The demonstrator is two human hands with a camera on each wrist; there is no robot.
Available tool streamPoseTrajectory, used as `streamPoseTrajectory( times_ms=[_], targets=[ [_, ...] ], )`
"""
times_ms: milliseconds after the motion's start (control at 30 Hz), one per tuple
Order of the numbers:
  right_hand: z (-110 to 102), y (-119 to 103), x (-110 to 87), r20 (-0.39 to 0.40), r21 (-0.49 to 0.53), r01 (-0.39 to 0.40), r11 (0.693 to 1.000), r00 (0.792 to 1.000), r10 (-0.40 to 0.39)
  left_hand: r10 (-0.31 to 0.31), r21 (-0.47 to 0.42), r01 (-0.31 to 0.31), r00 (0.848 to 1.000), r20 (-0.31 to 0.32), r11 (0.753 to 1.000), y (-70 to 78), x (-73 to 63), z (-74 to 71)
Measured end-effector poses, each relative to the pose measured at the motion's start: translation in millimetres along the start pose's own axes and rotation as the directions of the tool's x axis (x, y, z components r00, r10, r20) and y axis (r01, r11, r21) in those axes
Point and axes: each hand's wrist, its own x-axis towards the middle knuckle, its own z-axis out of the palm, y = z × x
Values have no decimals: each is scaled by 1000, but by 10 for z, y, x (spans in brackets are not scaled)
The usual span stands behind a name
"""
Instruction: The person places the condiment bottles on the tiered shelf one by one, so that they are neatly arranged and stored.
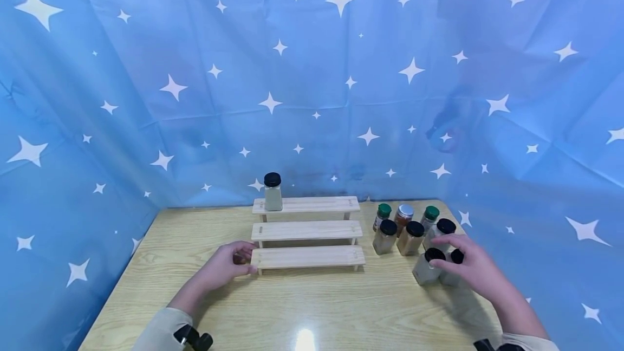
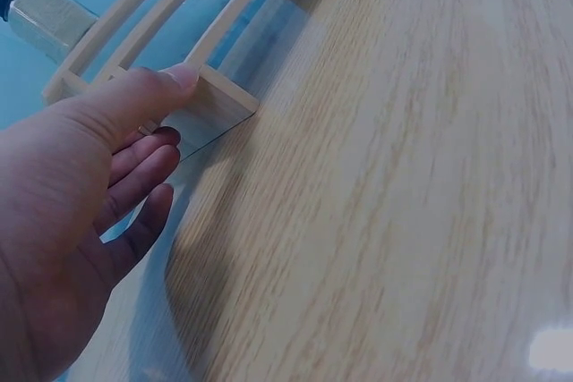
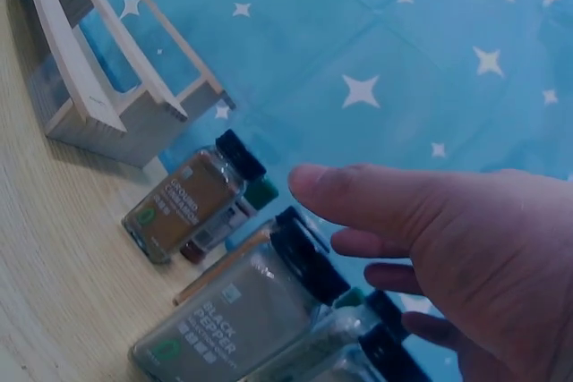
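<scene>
A three-tier wooden spice rack (image 1: pixel 308 256) stands on the table. At its left end my left hand (image 1: pixel 229 260) holds the lowest tier, the thumb on its edge in the left wrist view while other fingers curl loosely beside it. On the top tier, at the left, stands a spice jar (image 1: pixel 273 194) with a black cap. My right hand (image 1: pixel 470 264) hovers with parted fingers over the jars at the right, nearest the black-capped black pepper jar (image 3: pixel 224 315). The ground cinnamon jar (image 3: pixel 190 201) is upright beyond it. In the right wrist view nothing sits between the fingers.
Several jars crowd the table's right side, among them green-capped ones (image 1: pixel 384 210) and a silver-capped one (image 1: pixel 404 214) at the back. A blue curtain with white stars (image 1: pixel 312 69) hangs close behind and along both sides of the wooden table (image 1: pixel 341 307).
</scene>
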Motion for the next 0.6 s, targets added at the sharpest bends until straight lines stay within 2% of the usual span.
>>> streamPoseTrajectory(
  times_ms=[267, 600],
  targets=[
    [8, 111, 16, 23, 6, 21, 1000, 1000, -21, 0, 9, 0, 1000, -7, 1000, 13, -7, 5],
    [27, 162, 37, 80, -53, 75, 996, 994, -71, 11, 2, -11, 1000, -5, 1000, -9, -16, 8]
  ],
)
